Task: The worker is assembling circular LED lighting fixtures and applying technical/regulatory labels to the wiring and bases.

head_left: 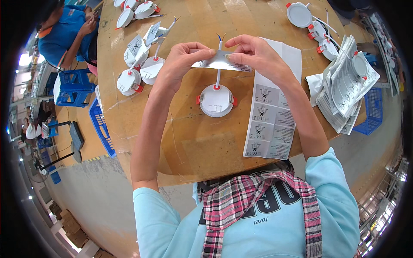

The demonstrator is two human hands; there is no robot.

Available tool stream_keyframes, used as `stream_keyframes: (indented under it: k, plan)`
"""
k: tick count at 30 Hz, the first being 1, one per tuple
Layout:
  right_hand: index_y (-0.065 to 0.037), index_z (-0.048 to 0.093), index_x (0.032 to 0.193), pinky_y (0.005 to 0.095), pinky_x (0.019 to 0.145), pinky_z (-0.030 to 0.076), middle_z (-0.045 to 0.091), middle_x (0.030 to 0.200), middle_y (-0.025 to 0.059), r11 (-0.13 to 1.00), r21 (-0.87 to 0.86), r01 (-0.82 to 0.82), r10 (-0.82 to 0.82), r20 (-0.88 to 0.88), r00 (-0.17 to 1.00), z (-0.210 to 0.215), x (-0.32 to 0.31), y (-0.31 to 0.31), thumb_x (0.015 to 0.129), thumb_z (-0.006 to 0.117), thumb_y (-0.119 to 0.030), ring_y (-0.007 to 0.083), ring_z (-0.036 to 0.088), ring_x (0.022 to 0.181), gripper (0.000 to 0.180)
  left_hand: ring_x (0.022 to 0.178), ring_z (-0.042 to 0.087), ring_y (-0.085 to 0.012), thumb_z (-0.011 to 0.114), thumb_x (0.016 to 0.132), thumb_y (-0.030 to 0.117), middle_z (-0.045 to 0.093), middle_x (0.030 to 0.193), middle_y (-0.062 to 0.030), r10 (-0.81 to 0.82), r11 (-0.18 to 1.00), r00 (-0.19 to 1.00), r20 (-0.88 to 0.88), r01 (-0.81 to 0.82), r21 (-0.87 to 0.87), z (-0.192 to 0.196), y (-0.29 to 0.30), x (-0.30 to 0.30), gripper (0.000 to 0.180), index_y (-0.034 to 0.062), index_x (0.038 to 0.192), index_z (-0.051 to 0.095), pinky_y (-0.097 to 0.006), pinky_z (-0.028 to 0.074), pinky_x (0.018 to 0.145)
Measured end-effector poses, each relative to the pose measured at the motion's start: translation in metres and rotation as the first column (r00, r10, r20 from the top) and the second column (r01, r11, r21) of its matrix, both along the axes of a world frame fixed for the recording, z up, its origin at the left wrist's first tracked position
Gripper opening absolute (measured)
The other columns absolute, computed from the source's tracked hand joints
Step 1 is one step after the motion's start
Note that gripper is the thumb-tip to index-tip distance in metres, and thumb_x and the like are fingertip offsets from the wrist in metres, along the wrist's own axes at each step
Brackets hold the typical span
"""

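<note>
Both my hands hold a small grey-and-white sticker label (217,62) stretched flat between them above the table. My left hand (183,60) pinches its left end and my right hand (254,53) pinches its right end. Just below the label a round white downlight (216,100) with red side clips lies on the wooden table (189,142). Its white cable (219,64) runs up behind the label, with bare wire tips showing above it. A sheet of labels (269,120) lies to the right of the lamp, under my right forearm.
Several labelled downlights (140,71) are piled at the left, more lamps (309,21) at the far right. A stack of used label sheets (344,86) sits at the right edge. Another person in blue (64,34) works at the far left. Blue crates (101,124) stand on the floor.
</note>
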State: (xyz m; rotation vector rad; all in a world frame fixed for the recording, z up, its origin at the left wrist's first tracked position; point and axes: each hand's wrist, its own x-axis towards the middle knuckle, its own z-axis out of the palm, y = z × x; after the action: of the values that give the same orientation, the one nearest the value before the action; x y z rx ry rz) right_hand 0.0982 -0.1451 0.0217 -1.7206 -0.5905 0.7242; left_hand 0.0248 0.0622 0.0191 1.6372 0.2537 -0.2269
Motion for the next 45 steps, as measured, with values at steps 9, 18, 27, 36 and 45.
stream_keyframes:
  k: [9, 18, 27, 36, 45]
  plan:
    - [0.003, 0.058, 0.112, 0.0249, 0.067, 0.045, 0.062, 0.076, 0.0035, 1.0, -0.014, -0.001, 0.001, 0.012, 1.0, -0.001, 0.0, 0.0, 0.083, 0.064, -0.016, 0.0099, 0.057, 0.073, 0.036, 0.071, 0.054, -0.0034, 0.068, 0.081, 0.022, 0.063, 0.074, 0.0015, 0.006, 0.999, 1.0, 0.019, -0.007, 0.041, -0.004, -0.001, 0.0, 0.017, 0.0052, 0.084, 0.067, -0.019, 0.041, 0.066]
    - [0.004, 0.061, 0.109, 0.0245, 0.067, 0.047, 0.063, 0.078, 0.0049, 1.0, -0.024, -0.001, 0.001, 0.005, 1.0, -0.005, 0.0, 0.002, 0.084, 0.063, -0.015, 0.0102, 0.059, 0.073, 0.032, 0.069, 0.054, -0.0034, 0.068, 0.082, 0.022, 0.063, 0.074, 0.001, 0.025, 1.0, 1.0, 0.01, -0.025, -0.017, -0.006, -0.002, 0.001, 0.016, 0.0056, 0.084, 0.067, -0.019, 0.042, 0.067]
    - [0.002, 0.062, 0.108, 0.0242, 0.068, 0.048, 0.065, 0.081, 0.0063, 1.0, -0.004, 0.027, -0.027, 0.038, 0.999, -0.009, -0.001, 0.004, 0.085, 0.062, -0.014, 0.011, 0.06, 0.075, 0.029, 0.07, 0.055, -0.0039, 0.068, 0.082, 0.022, 0.062, 0.076, 0.0013, 0.025, 0.996, 1.0, 0.016, -0.024, -0.084, -0.01, 0.0, -0.001, 0.017, 0.0055, 0.084, 0.066, -0.02, 0.044, 0.068]
    - [0.001, 0.063, 0.107, 0.0246, 0.068, 0.049, 0.064, 0.082, 0.0064, 1.0, 0.026, 0.015, -0.016, 0.041, 0.999, -0.009, -0.002, 0.004, 0.085, 0.061, -0.015, 0.0114, 0.06, 0.076, 0.027, 0.073, 0.058, -0.0055, 0.07, 0.082, 0.02, 0.063, 0.079, -0.0009, 0.049, 0.986, 0.999, 0.024, -0.044, -0.16, -0.008, -0.002, -0.004, 0.018, 0.0036, 0.087, 0.065, -0.02, 0.047, 0.069]
    - [0.002, 0.061, 0.108, 0.0241, 0.072, 0.047, 0.064, 0.087, 0.0061, 0.999, -0.014, -0.029, 0.03, 0.062, 0.998, -0.006, -0.002, 0.002, 0.086, 0.061, -0.016, 0.0109, 0.06, 0.08, 0.029, 0.082, 0.062, -0.0103, 0.074, 0.077, 0.014, 0.063, 0.087, -0.0055, -0.001, 0.996, 0.999, 0.032, 0.004, -0.094, -0.006, 0.002, -0.005, 0.023, 0.0017, 0.092, 0.063, -0.023, 0.05, 0.082]
